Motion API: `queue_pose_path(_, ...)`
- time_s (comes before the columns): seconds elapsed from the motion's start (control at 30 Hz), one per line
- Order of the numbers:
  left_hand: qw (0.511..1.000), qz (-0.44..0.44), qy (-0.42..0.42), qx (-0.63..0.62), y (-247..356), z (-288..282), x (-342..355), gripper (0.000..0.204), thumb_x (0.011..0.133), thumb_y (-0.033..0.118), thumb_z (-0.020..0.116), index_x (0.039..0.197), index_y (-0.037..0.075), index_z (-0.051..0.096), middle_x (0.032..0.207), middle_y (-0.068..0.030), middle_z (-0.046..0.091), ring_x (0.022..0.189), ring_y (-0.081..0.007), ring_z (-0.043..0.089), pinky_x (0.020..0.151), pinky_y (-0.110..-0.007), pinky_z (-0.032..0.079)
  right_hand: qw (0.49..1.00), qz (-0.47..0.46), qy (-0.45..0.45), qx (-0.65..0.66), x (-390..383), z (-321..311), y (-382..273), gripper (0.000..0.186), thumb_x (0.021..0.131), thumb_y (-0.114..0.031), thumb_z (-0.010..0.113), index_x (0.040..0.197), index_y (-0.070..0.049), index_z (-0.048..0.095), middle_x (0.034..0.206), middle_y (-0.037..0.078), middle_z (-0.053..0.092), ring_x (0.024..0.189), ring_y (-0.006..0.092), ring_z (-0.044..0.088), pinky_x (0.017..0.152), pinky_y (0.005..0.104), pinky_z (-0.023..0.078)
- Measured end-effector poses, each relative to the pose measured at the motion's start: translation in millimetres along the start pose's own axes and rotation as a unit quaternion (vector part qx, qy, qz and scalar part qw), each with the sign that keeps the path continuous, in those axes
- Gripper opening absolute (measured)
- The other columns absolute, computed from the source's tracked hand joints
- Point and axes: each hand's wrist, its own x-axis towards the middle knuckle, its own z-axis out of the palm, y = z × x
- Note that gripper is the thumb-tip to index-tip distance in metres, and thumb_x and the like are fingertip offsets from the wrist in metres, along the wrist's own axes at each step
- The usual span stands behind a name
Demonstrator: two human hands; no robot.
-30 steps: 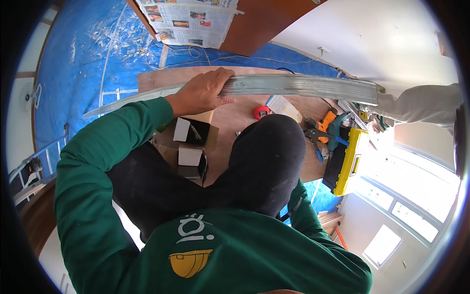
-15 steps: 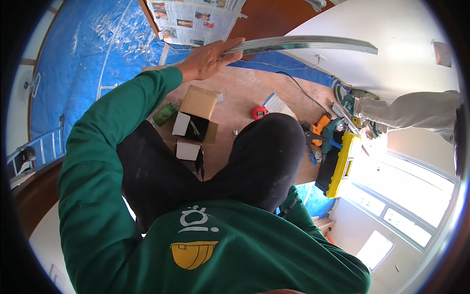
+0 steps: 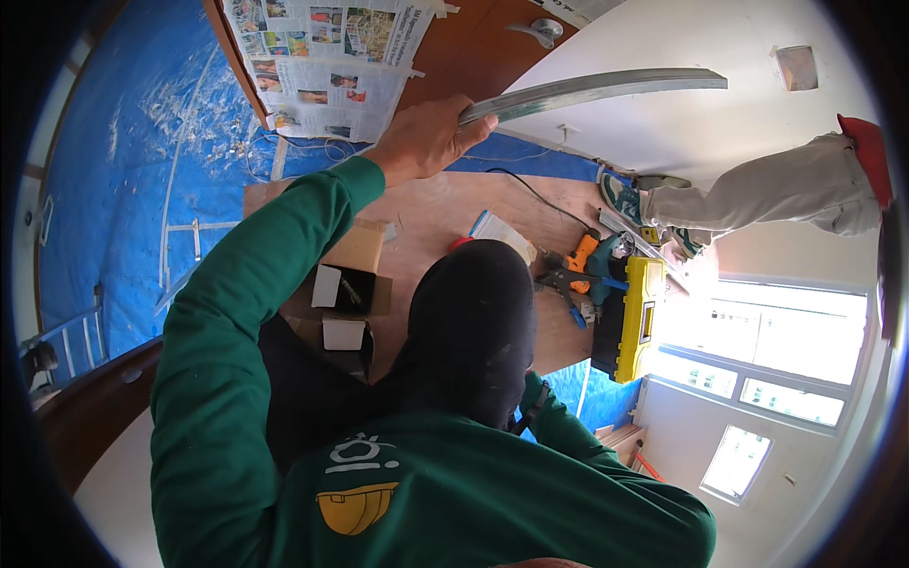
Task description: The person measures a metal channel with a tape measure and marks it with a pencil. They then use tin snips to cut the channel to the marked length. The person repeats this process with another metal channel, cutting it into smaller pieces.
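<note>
- We have a long, thin, silvery metal strip [image 3: 606,90] raised, seen against the white wall [image 3: 682,123]; our bare left hand [image 3: 426,142] is wrapped around it.
- It looks light, stiff yet springy, perhaps slippery and sharp-edged; we judge mid-length, across the flat faces, the best hold.
- Our right hand is hidden, so we cannot tell its state.
- Below lies a pinkish-brown plywood board [image 3: 431,210].
</note>
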Motion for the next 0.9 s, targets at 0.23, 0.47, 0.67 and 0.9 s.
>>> queue_pose_path(0.23, 0.999, 0.032, 0.044, -0.007, -3.4, -10.8, -6.2, 0.088, 0.105, 0.087, 0.038, 0.109, 0.004, 0.068, 0.075, -0.0073, 0.068, 0.079, -0.031, 0.072, 0.078, -0.045, 0.056, 0.998, -0.051, -0.005, -0.038, 11.3, -4.4, -1.9, 0.05, 0.102, -0.01, 0.068, 0.15, 0.0, 0.062, 0.137, 0.018, 0.074, 0.121, 0.0308, 0.073, 0.103, 0.0421, 0.059)
queue_pose_path(0.47, 1.0, 0.0, 0.008, -0.012, -0.1, -13.3, -2.8, 0.09, 0.105, 0.087, 0.036, 0.111, 0.003, 0.068, 0.074, -0.0068, 0.067, 0.079, -0.031, 0.072, 0.08, -0.046, 0.055, 0.9, -0.391, 0.051, -0.183, -40.7, 1.7, -166.8, 0.057, 0.096, -0.016, 0.075, 0.15, -0.003, 0.058, 0.132, 0.024, 0.071, 0.119, 0.043, 0.068, 0.105, 0.0465, 0.053)
queue_pose_path(0.67, 1.0, 0.002, -0.009, -0.019, -1.7, -5.1, -2.6, 0.091, 0.106, 0.086, 0.035, 0.116, 0.002, 0.068, 0.076, -0.0108, 0.068, 0.084, -0.0328, 0.073, 0.081, -0.046, 0.055, 0.8, -0.492, 0.138, -0.314, -113.2, 43.3, -307.5, 0.061, 0.092, -0.023, 0.08, 0.143, 0.0, 0.055, 0.126, 0.031, 0.068, 0.121, 0.0516, 0.064, 0.104, 0.053, 0.05)
queue_pose_path(0.9, 1.0, 0.026, -0.002, -0.011, -6.5, -2.9, -2.7, 0.092, 0.107, 0.084, 0.037, 0.122, -0.001, 0.068, 0.09, -0.0214, 0.072, 0.095, -0.0431, 0.074, 0.086, -0.051, 0.055, 0.818, -0.468, 0.114, -0.315, -119.8, 67.4, -342.0, 0.065, 0.09, -0.026, 0.08, 0.143, 0.001, 0.055, 0.128, 0.032, 0.067, 0.124, 0.0531, 0.063, 0.105, 0.0549, 0.049)
